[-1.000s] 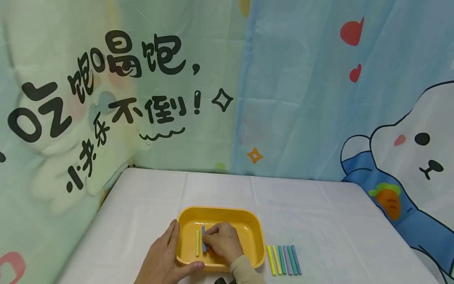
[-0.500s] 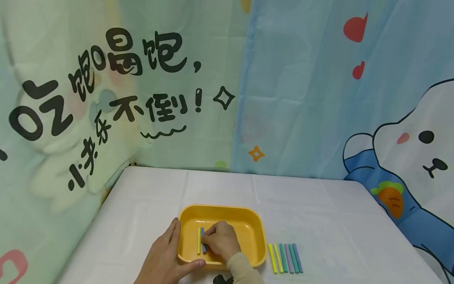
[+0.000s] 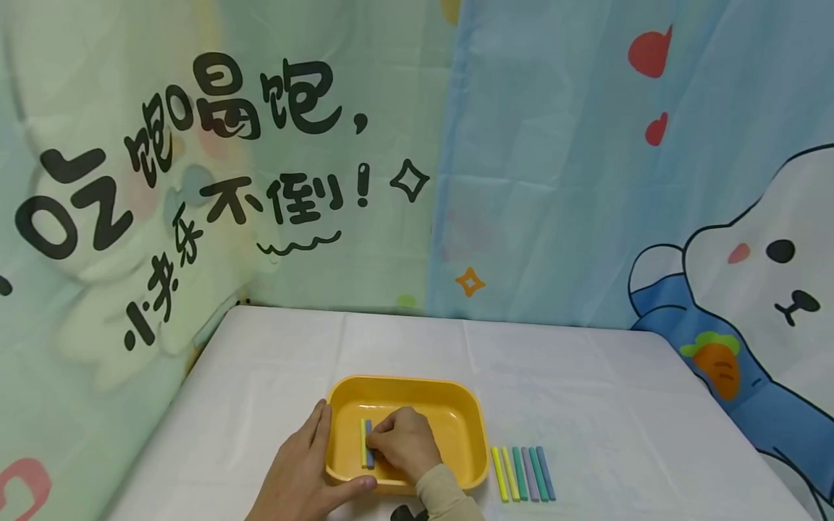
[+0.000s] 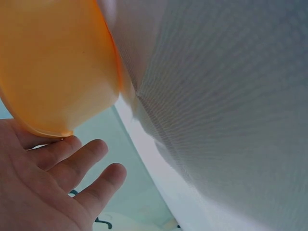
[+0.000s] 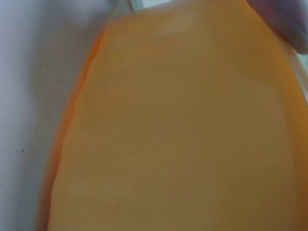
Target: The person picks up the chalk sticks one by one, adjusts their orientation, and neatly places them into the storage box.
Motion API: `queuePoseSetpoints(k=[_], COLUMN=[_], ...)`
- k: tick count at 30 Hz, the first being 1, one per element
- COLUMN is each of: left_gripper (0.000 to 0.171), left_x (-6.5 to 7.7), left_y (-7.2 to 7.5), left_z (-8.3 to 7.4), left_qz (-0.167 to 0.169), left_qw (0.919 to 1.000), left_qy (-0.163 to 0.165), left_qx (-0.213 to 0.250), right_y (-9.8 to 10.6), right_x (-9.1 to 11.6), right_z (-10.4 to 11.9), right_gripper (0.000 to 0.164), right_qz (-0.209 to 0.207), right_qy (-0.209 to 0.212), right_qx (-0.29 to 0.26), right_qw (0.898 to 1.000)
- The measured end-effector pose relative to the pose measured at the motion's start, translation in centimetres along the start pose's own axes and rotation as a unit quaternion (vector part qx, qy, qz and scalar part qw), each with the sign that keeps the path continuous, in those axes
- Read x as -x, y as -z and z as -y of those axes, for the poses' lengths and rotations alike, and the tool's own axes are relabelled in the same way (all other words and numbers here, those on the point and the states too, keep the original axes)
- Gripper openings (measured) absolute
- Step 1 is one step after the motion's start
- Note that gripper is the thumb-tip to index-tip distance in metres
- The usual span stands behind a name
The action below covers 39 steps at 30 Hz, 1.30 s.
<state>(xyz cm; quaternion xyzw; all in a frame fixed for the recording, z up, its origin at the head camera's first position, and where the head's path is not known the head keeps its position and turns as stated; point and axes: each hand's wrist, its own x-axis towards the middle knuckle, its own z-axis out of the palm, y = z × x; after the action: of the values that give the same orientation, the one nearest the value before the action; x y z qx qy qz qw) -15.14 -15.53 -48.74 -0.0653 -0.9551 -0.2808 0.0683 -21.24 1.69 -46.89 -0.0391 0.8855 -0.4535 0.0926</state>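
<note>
A person's right hand (image 3: 407, 443) pinches a slim blue stick (image 3: 370, 458) inside a shallow yellow tray (image 3: 449, 420) on a white-covered table (image 3: 274, 354). The grip is drawn in tight, thumb and fingertips closed about the stick's middle, with both its ends in sight. Straight, narrow and a single even blue, the stick lies toward the tray's nine o'clock, its length running roughly from twelve to six.

Close along its nine o'clock side lies a bright yellow stick (image 3: 363, 443), about as long, just as slender and nearly parallel; whether the two touch is too fine to tell. The tray is glossy, with rounded corners and a smooth rim.

The left hand (image 3: 300, 463) steadies the tray, fingers extended against the wall at nine o'clock and thumb laid along the rim near seven; in the left wrist view its fingers are spread, the palm bare. A beige sleeve (image 3: 448, 492) covers the right wrist, which reaches in from five o'clock.

Outside the tray, between three and four o'clock, six more sticks (image 3: 530, 475) lie in a neat row: two yellow, one green, one purple, another green and one blue. Beyond, at twelve, hangs a printed backdrop (image 3: 534, 181).
</note>
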Motion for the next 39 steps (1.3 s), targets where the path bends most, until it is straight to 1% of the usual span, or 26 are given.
queuePoseSetpoints(k=[3,7,13,18,24,27,31,36,39], left_gripper=[0.120,0.120,0.120,0.120,0.123,0.124,0.125,0.125,0.127], left_x=[0.0,0.0,0.0,-0.2,-0.2,0.0,0.0,-0.1,-0.2], left_y=[0.1,0.0,0.0,0.0,0.1,0.1,0.2,0.2,0.1], left_z=[-0.1,-0.1,0.0,-0.1,-0.5,-0.5,-0.5,-0.8,-0.9], left_qz=[0.001,0.009,0.017,0.024,0.035,0.040,0.044,0.049,0.047], left_qw=[1.0000,0.9999,0.9997,0.9994,0.9985,0.9981,0.9975,0.9969,0.9968], left_qy=[-0.002,0.005,0.014,0.021,0.038,0.045,0.053,0.060,0.061], left_qx=[0.001,0.006,0.012,0.009,0.017,0.016,0.014,0.018,0.020], right_y=[0.1,0.3,0.8,1.8,3.3,3.8,4.3,5.1,6.0], right_x=[0.1,0.3,0.5,0.8,1.7,2.0,2.3,2.6,2.9], right_z=[-0.1,-0.1,-0.2,-0.4,-1.3,-1.8,-2.1,-2.0,-2.0], right_gripper=[0.010,0.009,0.014,0.019,0.020,0.018,0.018,0.023,0.025], right_qz=[0.004,0.011,0.018,0.025,0.039,0.046,0.041,0.035,0.033], right_qy=[0.004,0.010,0.012,0.006,0.024,0.022,0.008,-0.007,-0.007], right_qx=[0.001,0.000,0.003,0.000,-0.026,-0.042,-0.052,-0.069,-0.073], right_qw=[1.000,1.000,1.000,1.000,0.999,0.998,0.998,0.997,0.997])
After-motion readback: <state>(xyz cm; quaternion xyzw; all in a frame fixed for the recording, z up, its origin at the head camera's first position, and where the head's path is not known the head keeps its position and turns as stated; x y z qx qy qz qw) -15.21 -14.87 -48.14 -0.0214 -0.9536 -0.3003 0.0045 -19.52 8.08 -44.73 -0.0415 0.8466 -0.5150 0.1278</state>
